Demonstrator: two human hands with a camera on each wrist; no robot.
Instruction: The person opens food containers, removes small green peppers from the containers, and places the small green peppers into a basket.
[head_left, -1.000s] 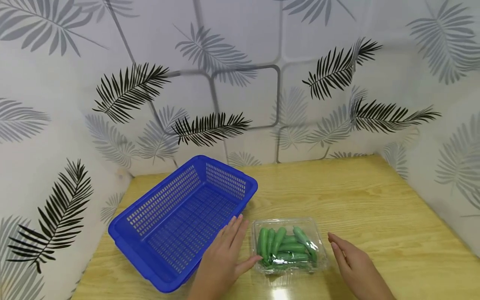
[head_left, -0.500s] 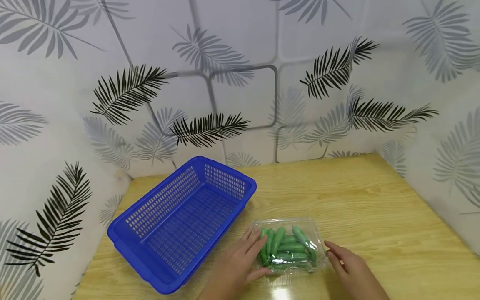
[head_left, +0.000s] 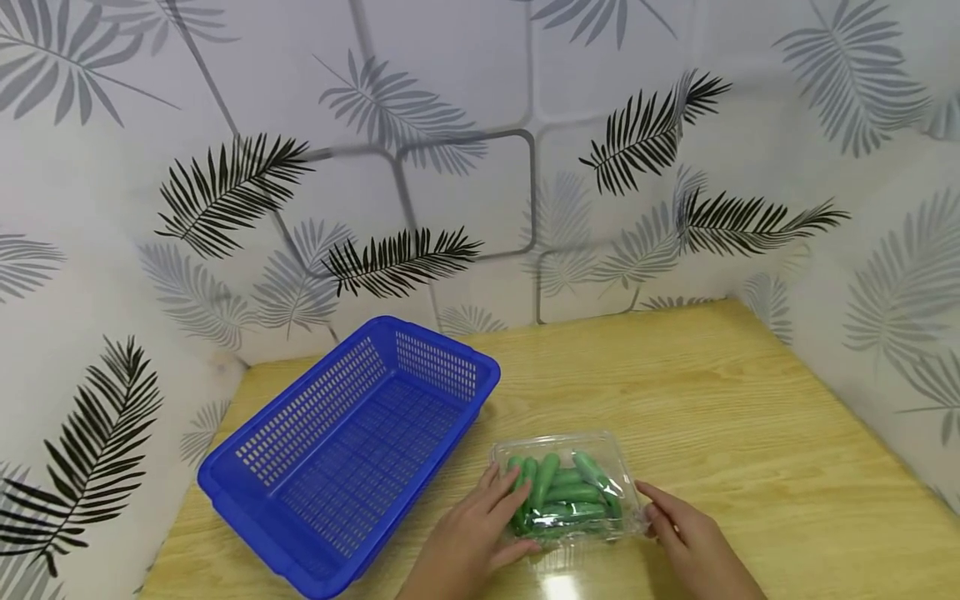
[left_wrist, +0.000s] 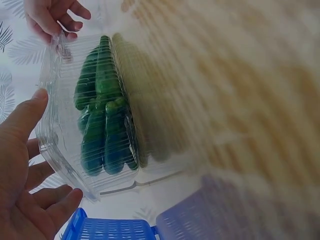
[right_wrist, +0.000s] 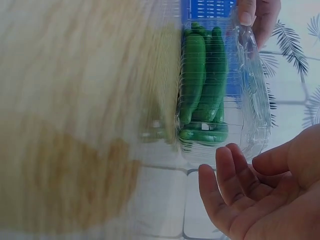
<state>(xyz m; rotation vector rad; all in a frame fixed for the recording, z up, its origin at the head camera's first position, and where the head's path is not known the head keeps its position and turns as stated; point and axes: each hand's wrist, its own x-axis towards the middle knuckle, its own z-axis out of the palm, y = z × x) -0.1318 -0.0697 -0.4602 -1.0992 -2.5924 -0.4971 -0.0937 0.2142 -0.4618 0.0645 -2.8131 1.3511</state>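
A clear plastic clamshell box with a lid stands on the wooden table, holding several smooth green cucumber-like vegetables. At its left end my left hand holds the box, thumb at the front rim and fingers over the left side. My right hand pinches the rim at the right front corner between thumb and forefinger. In the left wrist view the vegetables show through the ribbed wall, below the lid's rim. The right wrist view has the right hand close at the box's corner, other fingers loosely bent.
A blue perforated plastic basket sits on the table left of the box, with nothing in it. Leaf-patterned sheeting rises behind the table and at both sides.
My left hand has come from beside the basket onto the box's left end. The right hand has moved left to the box's right corner and taken hold of its rim.
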